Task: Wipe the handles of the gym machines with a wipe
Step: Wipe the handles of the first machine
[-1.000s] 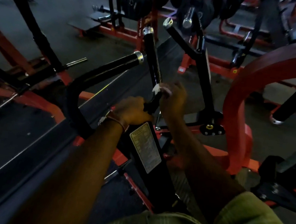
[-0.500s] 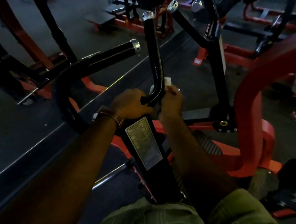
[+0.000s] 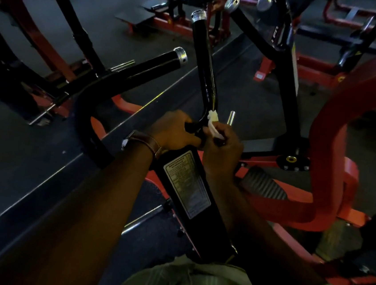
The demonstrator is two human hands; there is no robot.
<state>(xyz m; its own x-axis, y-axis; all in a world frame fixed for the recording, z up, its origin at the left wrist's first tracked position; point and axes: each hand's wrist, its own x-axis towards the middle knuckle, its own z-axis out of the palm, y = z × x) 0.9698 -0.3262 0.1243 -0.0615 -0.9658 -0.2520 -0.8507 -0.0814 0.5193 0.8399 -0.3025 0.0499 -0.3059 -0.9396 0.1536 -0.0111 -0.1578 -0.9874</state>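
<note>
A black machine arm with a white label (image 3: 187, 184) forks into two black handles with silver end caps. The upright handle (image 3: 204, 58) rises at centre and the other handle (image 3: 143, 68) slants off to the left. My left hand (image 3: 174, 129) grips the base of the upright handle from the left. On the handle's right side, my right hand (image 3: 222, 146) pinches a small white wipe (image 3: 213, 124) against the lowest part of the handle, just above the fork.
An orange curved machine frame (image 3: 335, 139) stands close on the right. A second black handled arm (image 3: 281, 59) rises behind. Orange and black frames (image 3: 30, 40) crowd the left. Weight plates and benches sit at the back on dark rubber floor.
The view has closed in on the handle. My right hand with the wipe has slid down the upright handle to its base. My left hand keeps its grip.
</note>
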